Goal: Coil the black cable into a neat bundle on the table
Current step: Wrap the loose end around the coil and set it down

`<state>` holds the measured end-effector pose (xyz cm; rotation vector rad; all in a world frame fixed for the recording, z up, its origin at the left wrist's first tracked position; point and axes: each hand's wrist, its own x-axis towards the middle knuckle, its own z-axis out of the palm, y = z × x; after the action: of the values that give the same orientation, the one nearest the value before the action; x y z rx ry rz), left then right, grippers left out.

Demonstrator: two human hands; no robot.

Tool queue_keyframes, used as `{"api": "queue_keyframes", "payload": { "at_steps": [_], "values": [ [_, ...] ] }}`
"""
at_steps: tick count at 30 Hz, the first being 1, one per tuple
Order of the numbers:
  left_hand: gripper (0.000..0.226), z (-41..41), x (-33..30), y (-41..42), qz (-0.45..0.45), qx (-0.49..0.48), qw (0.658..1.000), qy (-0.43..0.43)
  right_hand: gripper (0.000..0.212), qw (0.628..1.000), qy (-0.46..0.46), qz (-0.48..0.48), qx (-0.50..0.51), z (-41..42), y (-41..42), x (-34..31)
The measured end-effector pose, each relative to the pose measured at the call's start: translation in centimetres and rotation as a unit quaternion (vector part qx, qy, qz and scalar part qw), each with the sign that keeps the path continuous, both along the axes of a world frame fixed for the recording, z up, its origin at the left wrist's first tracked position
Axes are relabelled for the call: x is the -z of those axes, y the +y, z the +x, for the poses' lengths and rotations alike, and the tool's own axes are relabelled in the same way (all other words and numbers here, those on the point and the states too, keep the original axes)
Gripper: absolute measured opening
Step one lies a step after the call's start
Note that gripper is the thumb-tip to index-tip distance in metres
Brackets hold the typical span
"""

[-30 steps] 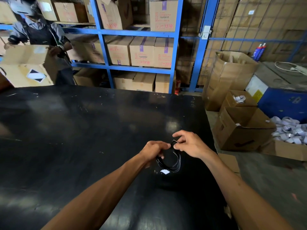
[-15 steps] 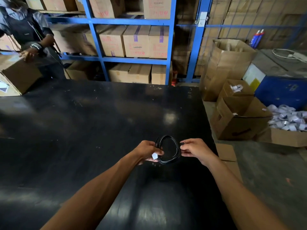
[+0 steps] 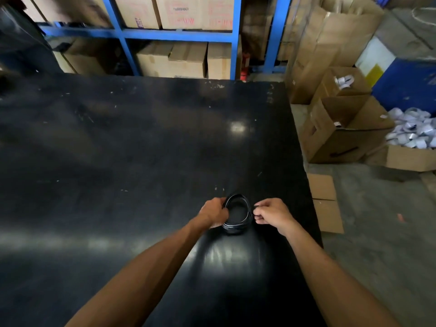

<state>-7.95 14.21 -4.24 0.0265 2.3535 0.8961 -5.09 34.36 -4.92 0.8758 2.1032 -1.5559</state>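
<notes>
Near edge of the desk: two bare forearms reach forward over the dark desk (image 3: 118, 149), meeting just short of its right side.
Left hand: the left hand (image 3: 213, 212) has its grip clenched round the left side of the black cable (image 3: 237, 226), holding the loops together.
Right hand: the right hand (image 3: 271, 212) touches the coil's right side, fingertips pinched together; the end of the cable seems to be caught there, though it is too small to be sure.
Cable: wound into a small oval ring of several turns, held at both sides; whether its near end rests on the desk cannot be told.
Change: half a second ago the ring sat between the hands the same way, and a white tag showed by the left fingers; that tag is now hidden.
Meaning: winding looks finished, so securing the loose end is probably what remains.
Far side: cardboard boxes (image 3: 339, 133) on the floor, blue shelving (image 3: 233, 36) behind.
</notes>
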Motion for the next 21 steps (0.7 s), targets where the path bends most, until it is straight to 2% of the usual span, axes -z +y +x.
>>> {"api": "queue_keyframes", "payload": {
  "at_steps": [6, 9, 14, 18, 21],
  "values": [
    [0.037, -1.4, 2.5, 0.5, -0.090, 0.053, 0.995, 0.008, 0.018, 0.998, -0.015, 0.054, -0.016, -1.4, -0.3, 2.5],
    [0.047, -1.5, 3.3, 1.3, -0.148, 0.071, 0.986, 0.033, 0.025, 0.995, -0.019, 0.092, -0.040, -1.9, -0.5, 3.4],
    [0.046, -1.0, 3.4, 2.0, -0.247, 0.125, 0.951, 0.138, 0.020, 0.988, -0.029, 0.129, -0.080, -2.0, 0.2, 4.8],
    [0.047, -0.6, 3.0, 0.6, -0.215, 0.064, 0.966, 0.127, 0.034, 0.978, -0.003, 0.178, -0.111, -0.6, 0.4, 3.2],
    [0.036, 0.6, 2.9, -2.5, -0.142, -0.032, 0.981, 0.132, 0.030, 0.989, 0.004, 0.132, -0.066, 2.9, 1.0, 2.5]
  ]
}}
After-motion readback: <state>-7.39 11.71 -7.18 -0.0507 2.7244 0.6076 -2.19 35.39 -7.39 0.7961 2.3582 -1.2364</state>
